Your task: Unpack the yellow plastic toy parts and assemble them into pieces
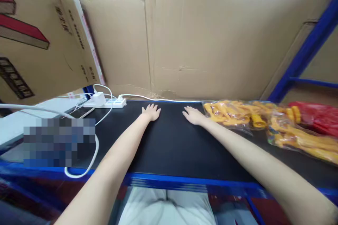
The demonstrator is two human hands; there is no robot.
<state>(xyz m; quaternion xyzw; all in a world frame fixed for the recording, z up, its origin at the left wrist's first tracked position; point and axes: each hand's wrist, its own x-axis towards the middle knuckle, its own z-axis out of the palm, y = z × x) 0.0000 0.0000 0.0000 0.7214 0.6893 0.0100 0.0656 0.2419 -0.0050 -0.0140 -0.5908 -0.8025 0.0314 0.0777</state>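
Note:
Both arms stretch forward over a black tabletop (169,147) with a blue metal edge. My left hand (151,112) lies flat near the back of the surface, fingers spread and holding nothing. To its left is a white power strip (113,103). My right hand (194,115) rests palm down with its fingers apart, also holding nothing. Just right of it lie yellow plastic parts in a clear bag (227,112), close beside the wrist. A second clear bag of yellow parts (298,133) sits farther right.
A tall cardboard sheet (198,42) stands behind the table, and a printed cardboard panel (52,42) rises at left. A white adapter (98,99) and loose white cable (96,147) occupy the left side. Red wrapped material (320,117) lies at far right, near a blue post (306,49).

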